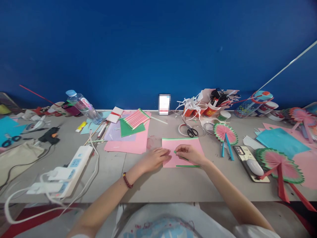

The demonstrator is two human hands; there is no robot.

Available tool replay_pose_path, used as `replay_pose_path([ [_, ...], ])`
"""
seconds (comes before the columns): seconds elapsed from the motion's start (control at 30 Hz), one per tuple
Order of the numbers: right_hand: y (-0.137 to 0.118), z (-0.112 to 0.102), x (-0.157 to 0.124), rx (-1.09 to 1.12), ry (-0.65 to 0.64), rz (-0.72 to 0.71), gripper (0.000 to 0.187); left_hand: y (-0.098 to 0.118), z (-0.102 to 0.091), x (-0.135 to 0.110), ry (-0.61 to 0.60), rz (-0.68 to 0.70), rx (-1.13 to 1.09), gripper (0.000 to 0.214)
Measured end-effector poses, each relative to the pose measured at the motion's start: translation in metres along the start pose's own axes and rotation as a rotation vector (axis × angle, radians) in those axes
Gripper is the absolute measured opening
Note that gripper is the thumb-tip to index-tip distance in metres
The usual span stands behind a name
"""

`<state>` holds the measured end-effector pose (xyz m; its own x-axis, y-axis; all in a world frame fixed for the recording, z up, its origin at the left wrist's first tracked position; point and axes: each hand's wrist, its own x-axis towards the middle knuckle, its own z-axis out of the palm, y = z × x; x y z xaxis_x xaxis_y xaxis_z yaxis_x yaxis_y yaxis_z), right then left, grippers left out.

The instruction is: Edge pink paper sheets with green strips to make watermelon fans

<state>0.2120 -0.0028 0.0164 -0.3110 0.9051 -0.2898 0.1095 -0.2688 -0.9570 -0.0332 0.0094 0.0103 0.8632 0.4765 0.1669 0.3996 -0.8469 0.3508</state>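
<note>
A pink paper sheet (170, 162) lies flat on the table in front of me, a thin green band along its far edge. My left hand (155, 158) rests on the sheet's left side, fingers stretched out and laid flat. Over the middle of the sheet, my right hand (190, 154) is closed in a pinch on a green paper strip (175, 151); most of the strip is hidden under the fingers. Another green strip (187, 166) runs along the near edge at the right. Black-handled scissors (192, 132) lie just beyond the sheet.
Stacked coloured papers (126, 147) and a pleated pink piece (136, 119) are left. Further left are a power strip (76, 170), bottle (85, 105) and glue gun (51, 135). Paper fans (226, 134), a phone (244, 158), mouse (255, 167) and filled cups (211, 109) stand right.
</note>
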Motion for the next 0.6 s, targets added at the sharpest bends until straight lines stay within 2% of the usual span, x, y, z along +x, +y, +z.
replay_pose_path([
  [0.13, -0.01, 0.018, -0.007, -0.154, -0.087, -0.007, 0.018, -0.008, -0.004, 0.003, 0.011, -0.04, -0.157, 0.042],
  [0.23, -0.017, 0.036, -0.011, -0.171, -0.147, -0.001, 0.017, -0.01, -0.006, 0.004, 0.036, -0.096, -0.212, 0.044],
  [0.33, -0.017, 0.048, -0.011, -0.215, -0.151, 0.009, 0.011, -0.013, -0.004, 0.004, 0.054, -0.129, -0.237, 0.031],
  [0.4, -0.015, 0.051, -0.01, -0.265, -0.126, 0.026, 0.009, -0.015, -0.002, 0.004, 0.058, -0.136, -0.256, 0.025],
  [0.6, -0.015, 0.053, -0.007, -0.33, -0.123, 0.107, 0.012, -0.019, 0.002, 0.003, 0.073, -0.136, -0.292, 0.023],
])
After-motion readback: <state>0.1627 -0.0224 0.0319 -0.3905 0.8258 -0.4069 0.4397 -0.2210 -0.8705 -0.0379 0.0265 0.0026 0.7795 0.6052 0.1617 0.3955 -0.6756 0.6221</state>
